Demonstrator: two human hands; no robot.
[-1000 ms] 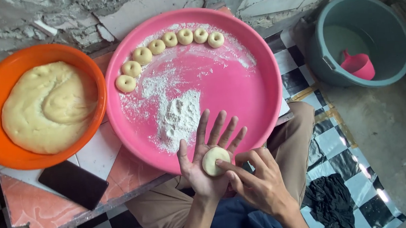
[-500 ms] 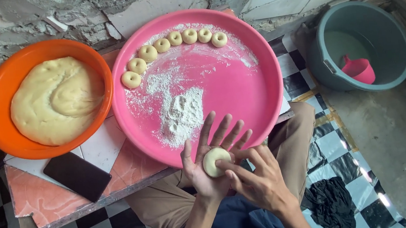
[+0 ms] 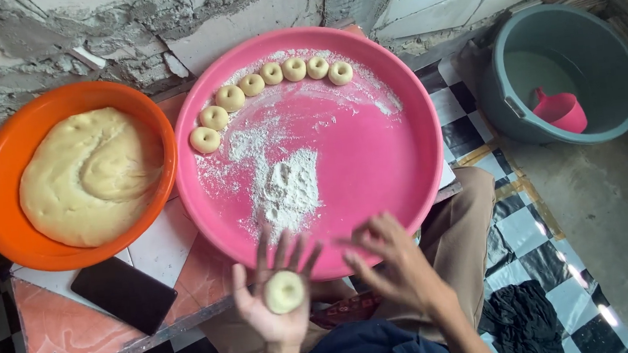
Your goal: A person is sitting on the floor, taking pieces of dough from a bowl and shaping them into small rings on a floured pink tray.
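From the head camera, a round dough piece (image 3: 284, 291) is lying in the upturned palm of the left hand (image 3: 279, 306), whose fingers are spreading wide apart over the near rim of the pink tray (image 3: 404, 152). The right hand (image 3: 395, 264) is hovering just beside it, fingers loosely curled and, as far as the blur allows, holding nothing. Seven shaped dough rings (image 3: 294, 69) are sitting along the tray's far edge, beyond a flour pile (image 3: 285, 191).
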